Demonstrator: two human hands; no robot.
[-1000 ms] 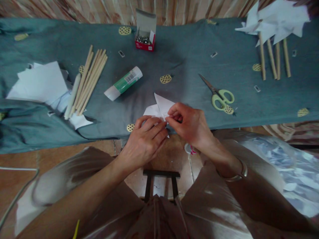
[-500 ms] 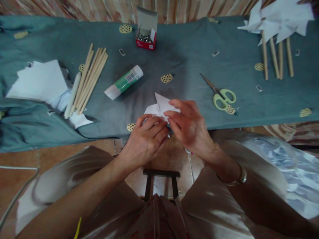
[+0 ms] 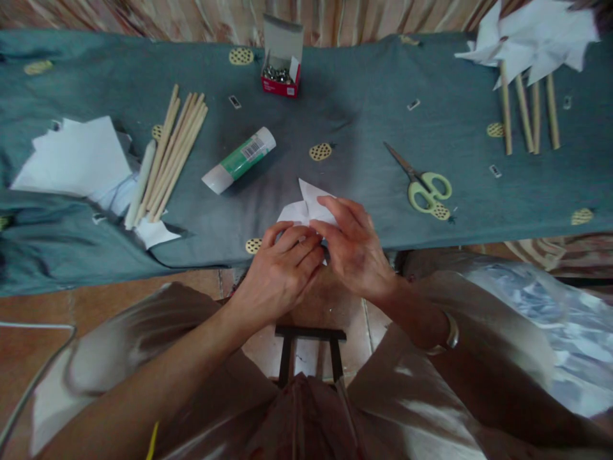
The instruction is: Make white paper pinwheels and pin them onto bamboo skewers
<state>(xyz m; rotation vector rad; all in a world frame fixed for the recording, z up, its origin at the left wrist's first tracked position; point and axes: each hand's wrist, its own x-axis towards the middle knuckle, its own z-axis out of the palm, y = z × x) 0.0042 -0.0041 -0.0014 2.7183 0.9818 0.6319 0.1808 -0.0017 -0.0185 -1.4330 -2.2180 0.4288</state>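
Note:
Both my hands are on a white paper pinwheel [image 3: 313,199] at the near edge of the cloth-covered table. My left hand [image 3: 287,265] is closed on its lower left part, fingers bent over the paper. My right hand [image 3: 352,246] pinches the right side, with thumb and fingertips close to the middle. Two pointed blades stick out beyond my fingers; most of the lower half is hidden under the hands. Beyond the paper lies a green and white glue stick [image 3: 239,160]. Scissors [image 3: 419,182] with light green handles rest to the right.
At the back stands an open red box [image 3: 281,83] of small shiny metal pieces. Several rolled paper sticks [image 3: 175,153] lie left, beside a stack of white paper [image 3: 79,156]. Finished pinwheels [image 3: 539,38] on sticks lie at the far right. A dark stool [image 3: 310,333] is below the table edge.
My right hand has shifted slightly left and inward on the pinwheel, its fingers closing nearer the centre. My left hand has stayed in place.

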